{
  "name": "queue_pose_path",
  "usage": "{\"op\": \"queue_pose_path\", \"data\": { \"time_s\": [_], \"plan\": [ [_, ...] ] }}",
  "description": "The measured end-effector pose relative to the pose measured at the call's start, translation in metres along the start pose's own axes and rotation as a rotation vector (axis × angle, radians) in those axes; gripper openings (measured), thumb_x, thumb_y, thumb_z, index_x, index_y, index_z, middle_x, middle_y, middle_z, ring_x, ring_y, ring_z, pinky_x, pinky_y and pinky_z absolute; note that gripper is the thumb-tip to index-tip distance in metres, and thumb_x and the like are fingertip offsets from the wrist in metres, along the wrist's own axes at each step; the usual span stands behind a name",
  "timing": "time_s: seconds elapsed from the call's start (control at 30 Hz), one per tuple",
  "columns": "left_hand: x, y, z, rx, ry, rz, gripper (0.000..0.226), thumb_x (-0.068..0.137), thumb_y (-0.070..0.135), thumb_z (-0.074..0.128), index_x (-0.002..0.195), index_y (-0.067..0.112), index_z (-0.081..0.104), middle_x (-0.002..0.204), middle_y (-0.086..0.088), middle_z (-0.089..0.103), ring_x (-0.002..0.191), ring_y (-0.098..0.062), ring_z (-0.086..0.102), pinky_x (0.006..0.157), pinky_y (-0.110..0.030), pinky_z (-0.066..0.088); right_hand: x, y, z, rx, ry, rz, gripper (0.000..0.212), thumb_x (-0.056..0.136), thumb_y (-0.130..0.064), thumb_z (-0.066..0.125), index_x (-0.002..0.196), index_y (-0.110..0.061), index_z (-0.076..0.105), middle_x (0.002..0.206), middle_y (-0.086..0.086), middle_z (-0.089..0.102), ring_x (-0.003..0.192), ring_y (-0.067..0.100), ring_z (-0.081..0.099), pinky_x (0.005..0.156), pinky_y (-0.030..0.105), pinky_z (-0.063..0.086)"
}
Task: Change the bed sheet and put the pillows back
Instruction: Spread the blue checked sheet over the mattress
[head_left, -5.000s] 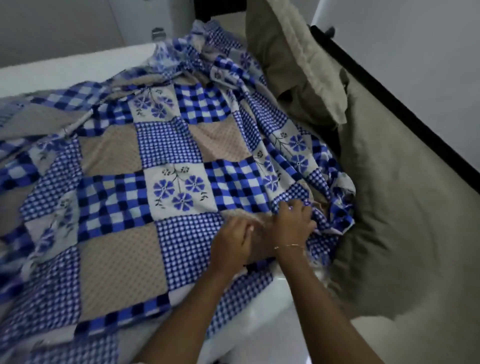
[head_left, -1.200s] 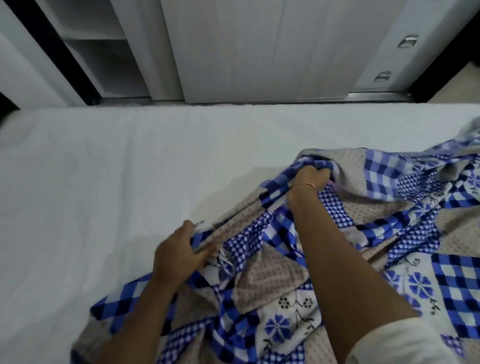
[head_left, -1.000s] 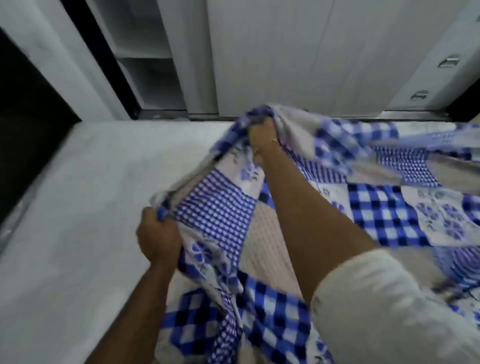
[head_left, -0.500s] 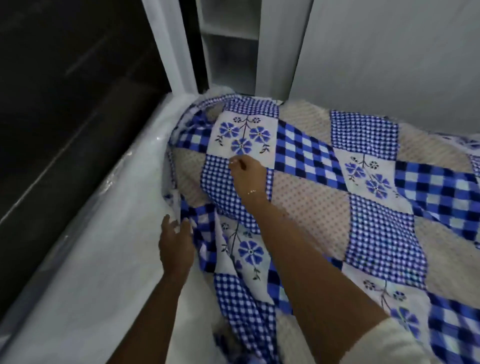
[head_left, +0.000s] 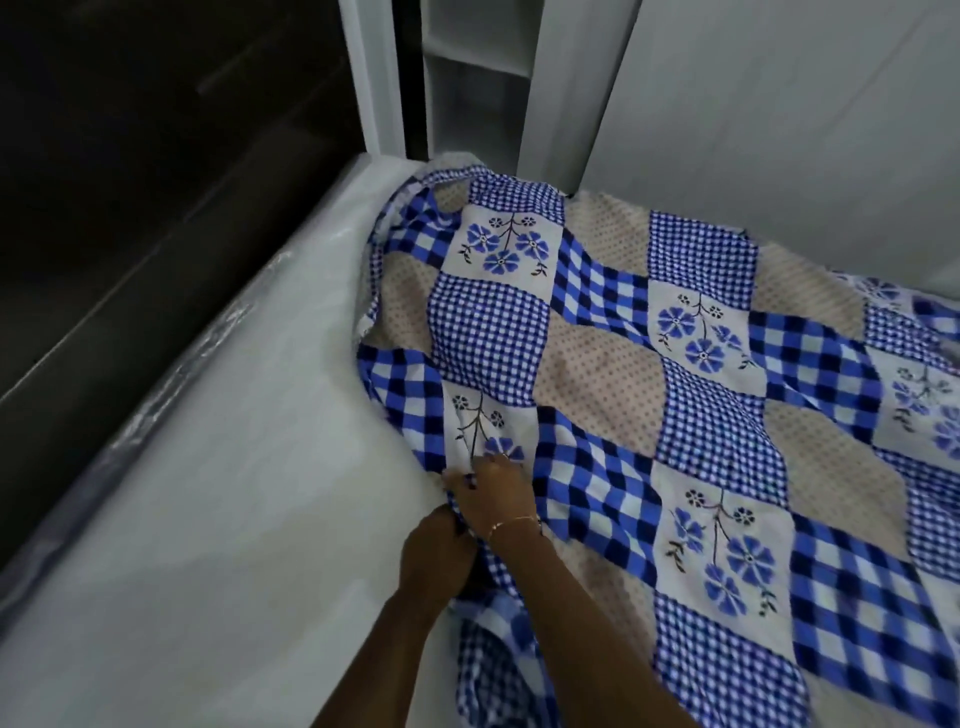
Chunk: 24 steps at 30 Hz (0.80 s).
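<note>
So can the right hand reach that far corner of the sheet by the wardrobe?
Probably yes: the right hand rests on the sheet, and nothing lies between it and the corner, though it would need a stretch.

White wardrobe (head_left: 779, 104) behind; dark panel (head_left: 130, 130) left.

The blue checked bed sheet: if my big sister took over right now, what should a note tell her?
Left hand: grip bunched on the edge of the blue-and-beige patchwork bed sheet.
Right hand: fingers on the same edge, just above; whether it pinches the cloth is unclear.
The sheet covers the right part of the plastic-wrapped white mattress; its far corner reaches the mattress corner.
Left: pull it over the bare left strip, smooth it, return the pillows (none in view).
</note>
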<state>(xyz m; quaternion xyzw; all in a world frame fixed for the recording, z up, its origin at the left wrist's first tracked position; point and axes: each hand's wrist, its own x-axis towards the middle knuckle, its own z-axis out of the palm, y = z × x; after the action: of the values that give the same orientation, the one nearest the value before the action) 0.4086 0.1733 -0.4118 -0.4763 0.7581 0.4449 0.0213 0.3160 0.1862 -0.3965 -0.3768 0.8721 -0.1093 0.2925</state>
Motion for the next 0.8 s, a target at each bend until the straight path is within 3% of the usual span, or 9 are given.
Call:
{"op": "queue_pose_path", "data": {
  "time_s": [0.1, 0.23, 0.37, 0.43, 0.5, 0.57, 0.7, 0.73, 0.8],
  "plan": [
    [-0.016, 0.001, 0.001, -0.069, -0.076, -0.047, 0.041, 0.095, 0.003, 0.041, 0.058, 0.020, 0.035, 0.060, 0.009, 0.042, 0.056, -0.004, 0.039, 0.056, -0.018, 0.032, -0.017, -0.007, 0.000, 0.231, -0.052, -0.067, 0.035, 0.100, -0.018, 0.037, 0.065, -0.013, 0.041, 0.097, 0.025, 0.062, 0.089, 0.031, 0.056, 0.068, 0.027, 0.035],
    [-0.045, -0.008, -0.014, -0.366, 0.021, -0.220, 0.031, 0.092, 0.012, 0.045, 0.063, 0.006, 0.053, 0.065, -0.009, 0.059, 0.058, -0.016, 0.051, 0.055, -0.025, 0.038, -0.047, -0.018, -0.002, 0.675, 0.038, -0.030, 0.035, 0.101, -0.020, 0.035, 0.068, -0.016, 0.044, 0.070, 0.004, 0.050, 0.076, 0.019, 0.046, 0.066, 0.027, 0.035],
    [-0.078, -0.059, -0.048, -0.418, 0.605, -0.329, 0.028, 0.093, 0.019, 0.052, 0.077, -0.001, 0.063, 0.085, -0.024, 0.066, 0.085, -0.034, 0.063, 0.075, -0.038, 0.048, -0.081, -0.023, -0.003, 1.013, 0.226, 0.073, 0.037, 0.102, -0.027, 0.029, 0.101, -0.002, 0.056, 0.083, 0.011, 0.055, 0.076, 0.019, 0.051, 0.077, 0.038, 0.043],
    [-0.099, -0.110, -0.071, -0.403, 0.869, -0.521, 0.039, 0.097, 0.029, 0.043, 0.095, -0.006, 0.063, 0.099, -0.030, 0.063, 0.095, -0.041, 0.060, 0.082, -0.044, 0.046, -0.090, -0.025, 0.005, 0.854, 0.354, 0.110, 0.033, 0.102, -0.025, 0.029, 0.116, -0.009, 0.054, 0.091, 0.009, 0.057, 0.082, 0.021, 0.053, 0.077, 0.040, 0.042],
    [-0.122, -0.157, -0.082, -0.393, 0.956, -0.697, 0.049, 0.091, 0.042, 0.038, 0.107, 0.000, 0.059, 0.107, -0.026, 0.060, 0.100, -0.041, 0.059, 0.085, -0.047, 0.049, -0.095, -0.024, 0.021, 0.460, 0.400, 0.128, 0.040, 0.102, -0.022, 0.033, 0.140, -0.012, 0.038, 0.137, 0.014, 0.046, 0.125, 0.028, 0.043, 0.094, 0.041, 0.040],
    [-0.147, -0.185, -0.083, -0.242, 1.027, -0.785, 0.037, 0.087, 0.030, 0.050, 0.106, -0.001, 0.056, 0.105, -0.028, 0.059, 0.095, -0.045, 0.058, 0.077, -0.050, 0.049, -0.105, -0.033, 0.046, 0.210, 0.430, -0.042, 0.046, 0.097, -0.014, 0.045, 0.142, -0.009, 0.035, 0.149, 0.016, 0.031, 0.136, 0.032, 0.031, 0.099, 0.044, 0.041],
    [-0.197, -0.199, -0.087, -0.131, 1.098, -0.879, 0.037, 0.076, 0.006, 0.063, 0.110, -0.001, 0.052, 0.107, -0.031, 0.056, 0.096, -0.048, 0.055, 0.072, -0.052, 0.045, -0.136, -0.074, 0.089, 0.152, 0.507, -0.588, 0.027, 0.085, -0.018, 0.050, 0.096, 0.001, 0.066, 0.093, 0.021, 0.063, 0.077, 0.035, 0.062, 0.062, 0.035, 0.053],
    [-0.206, -0.201, -0.087, -0.130, 1.040, -0.875, 0.041, 0.076, 0.007, 0.062, 0.115, 0.000, 0.052, 0.109, -0.031, 0.056, 0.099, -0.048, 0.054, 0.076, -0.051, 0.045, -0.144, -0.082, 0.096, 0.105, 0.411, -0.708, 0.031, 0.087, -0.026, 0.048, 0.090, 0.000, 0.065, 0.085, 0.018, 0.062, 0.070, 0.030, 0.059, 0.058, 0.030, 0.048],
    [-0.222, -0.206, -0.090, -0.053, 0.903, -0.867, 0.049, 0.083, 0.023, 0.060, 0.126, 0.003, 0.048, 0.115, -0.028, 0.058, 0.108, -0.044, 0.052, 0.084, -0.047, 0.042, -0.167, -0.100, 0.108, 0.028, -0.128, -0.730, 0.036, 0.092, -0.039, 0.049, 0.091, -0.006, 0.060, 0.088, 0.015, 0.061, 0.077, 0.025, 0.056, 0.065, 0.028, 0.043]
  ]
}}
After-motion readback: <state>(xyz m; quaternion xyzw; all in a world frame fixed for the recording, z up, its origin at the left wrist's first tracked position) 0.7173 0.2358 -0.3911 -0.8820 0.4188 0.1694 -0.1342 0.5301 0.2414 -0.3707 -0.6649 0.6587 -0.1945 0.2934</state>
